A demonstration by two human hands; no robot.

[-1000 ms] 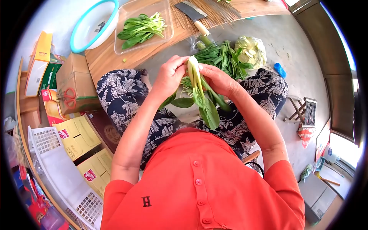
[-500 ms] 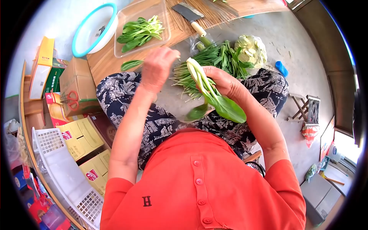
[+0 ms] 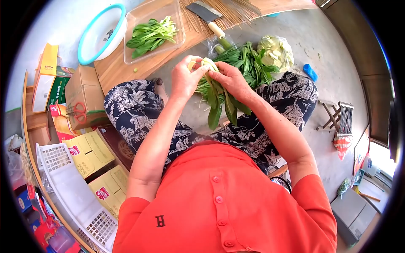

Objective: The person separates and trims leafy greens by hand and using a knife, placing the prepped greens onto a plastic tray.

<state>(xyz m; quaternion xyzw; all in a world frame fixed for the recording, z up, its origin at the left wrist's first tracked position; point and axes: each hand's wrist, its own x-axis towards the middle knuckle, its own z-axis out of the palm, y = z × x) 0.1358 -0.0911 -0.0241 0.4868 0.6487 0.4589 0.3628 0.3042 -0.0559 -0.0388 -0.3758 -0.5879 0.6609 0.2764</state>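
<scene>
A leafy green vegetable hangs between my hands, its pale stem end up and its leaves pointing down. My left hand pinches the pale stem from the left side. On the right side, my right hand is closed around the stems. The fingertips of both hands nearly meet at the top of the plant. Behind them on the floor lies a pile of long greens. Plucked greens rest in a clear plastic tray on the wooden table.
A cleaver lies on thin sticks on the table. Left of the tray stands a blue-rimmed basin. A bag of pale leaves sits behind the greens. Cardboard boxes and a white basket are at the left.
My left hand went up toward the table, a leaf beside it, and has come back to the stems. The held vegetable now hangs straighter down.
</scene>
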